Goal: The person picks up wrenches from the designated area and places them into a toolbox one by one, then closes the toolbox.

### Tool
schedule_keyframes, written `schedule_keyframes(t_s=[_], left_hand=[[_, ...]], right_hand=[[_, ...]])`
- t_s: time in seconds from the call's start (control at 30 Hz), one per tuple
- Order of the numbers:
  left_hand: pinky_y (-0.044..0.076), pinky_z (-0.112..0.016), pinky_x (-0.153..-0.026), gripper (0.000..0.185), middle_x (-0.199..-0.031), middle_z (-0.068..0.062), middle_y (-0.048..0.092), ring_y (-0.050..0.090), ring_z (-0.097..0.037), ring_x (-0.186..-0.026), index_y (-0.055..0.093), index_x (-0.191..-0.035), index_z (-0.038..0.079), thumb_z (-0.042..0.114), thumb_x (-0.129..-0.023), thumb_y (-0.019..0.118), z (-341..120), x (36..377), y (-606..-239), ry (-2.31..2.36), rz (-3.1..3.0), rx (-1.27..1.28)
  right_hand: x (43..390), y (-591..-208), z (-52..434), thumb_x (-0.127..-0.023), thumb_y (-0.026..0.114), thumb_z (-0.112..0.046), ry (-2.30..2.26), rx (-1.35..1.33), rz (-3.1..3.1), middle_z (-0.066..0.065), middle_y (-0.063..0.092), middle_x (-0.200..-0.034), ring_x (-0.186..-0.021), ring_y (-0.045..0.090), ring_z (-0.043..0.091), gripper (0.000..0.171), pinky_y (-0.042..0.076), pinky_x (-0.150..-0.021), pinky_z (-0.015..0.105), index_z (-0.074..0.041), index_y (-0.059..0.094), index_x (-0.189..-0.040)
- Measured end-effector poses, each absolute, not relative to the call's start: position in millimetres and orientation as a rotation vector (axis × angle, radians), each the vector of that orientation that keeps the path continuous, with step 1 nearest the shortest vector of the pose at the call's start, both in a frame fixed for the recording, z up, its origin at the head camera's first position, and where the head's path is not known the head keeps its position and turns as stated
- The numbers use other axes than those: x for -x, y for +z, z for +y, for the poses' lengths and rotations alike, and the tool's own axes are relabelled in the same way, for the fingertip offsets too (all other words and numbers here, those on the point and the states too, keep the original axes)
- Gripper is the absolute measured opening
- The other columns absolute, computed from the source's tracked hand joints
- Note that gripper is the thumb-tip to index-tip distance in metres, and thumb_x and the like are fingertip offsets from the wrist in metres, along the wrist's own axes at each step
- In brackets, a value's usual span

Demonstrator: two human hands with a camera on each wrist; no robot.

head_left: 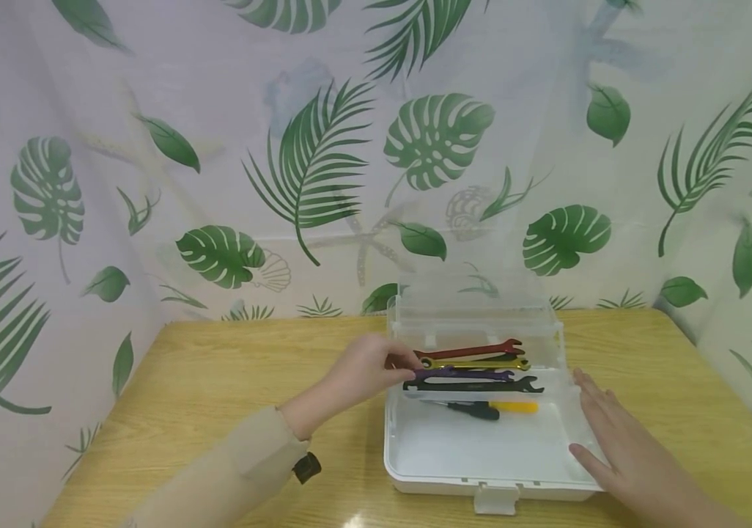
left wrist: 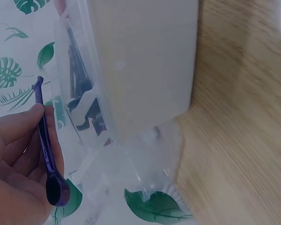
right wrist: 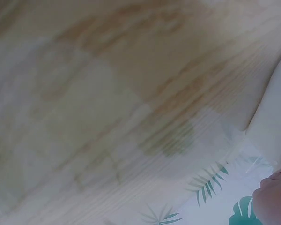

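Leaf-print curtains back wooden table (head_left: 218,381); left hand (head_left: 366,370) pinches purple wrench (head_left: 465,374), right hand (head_left: 620,440) flat.

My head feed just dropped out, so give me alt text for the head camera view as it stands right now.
The left hand pinches the end of a purple metal wrench lying with red, gold and black wrenches across an open white plastic toolbox on a wooden table. The right hand rests flat against the box's right edge; a yellow-handled screwdriver lies inside.
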State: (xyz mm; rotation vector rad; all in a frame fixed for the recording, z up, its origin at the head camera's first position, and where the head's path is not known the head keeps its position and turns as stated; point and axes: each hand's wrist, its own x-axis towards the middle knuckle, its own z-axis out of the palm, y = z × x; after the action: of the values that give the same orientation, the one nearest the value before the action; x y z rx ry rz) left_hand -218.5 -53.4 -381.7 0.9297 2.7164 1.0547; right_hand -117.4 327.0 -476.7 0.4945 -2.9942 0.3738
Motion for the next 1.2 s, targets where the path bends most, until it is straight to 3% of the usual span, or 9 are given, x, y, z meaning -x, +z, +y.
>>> schedule_keyframes(t_s=[0.47,0.87,1.2], left_hand=[[0.057,-0.016,-0.081,0.013,-0.108,-0.009,0.082,0.076,-0.019,-0.097,0.083,-0.108,0.005,0.003,-0.096,0.077,-16.0,231.9,-373.7,1.081,2.674,-1.006],[0.055,-0.011,-0.077,0.013,-0.109,-0.006,0.083,0.075,-0.012,-0.093,0.083,-0.110,0.008,0.009,-0.098,0.077,15.3,238.0,-378.8,1.079,2.675,-0.971],[0.052,-0.009,-0.074,0.012,-0.105,-0.002,0.083,0.069,-0.002,-0.085,0.084,-0.107,0.009,0.009,-0.097,0.078,32.0,238.0,-386.0,1.018,2.688,-0.994]], right_hand=[[117.0,-475.9,327.8,-0.111,0.052,-0.042,0.432,-0.456,-3.040,0.022,0.009,-0.178,-0.163,0.015,0.045,0.084,-0.024,-0.109,0.002,0.005,0.012,-0.167],[116.7,-476.4,327.6,-0.111,0.051,-0.044,0.471,-0.429,-3.055,0.019,0.004,-0.179,-0.160,0.019,0.051,0.084,-0.024,-0.111,0.010,0.003,0.010,-0.168],[117.4,-478.4,328.8,-0.111,0.052,-0.042,0.460,-0.460,-3.032,0.018,0.003,-0.180,-0.162,0.017,0.049,0.083,-0.024,-0.113,0.008,0.003,0.011,-0.168]])
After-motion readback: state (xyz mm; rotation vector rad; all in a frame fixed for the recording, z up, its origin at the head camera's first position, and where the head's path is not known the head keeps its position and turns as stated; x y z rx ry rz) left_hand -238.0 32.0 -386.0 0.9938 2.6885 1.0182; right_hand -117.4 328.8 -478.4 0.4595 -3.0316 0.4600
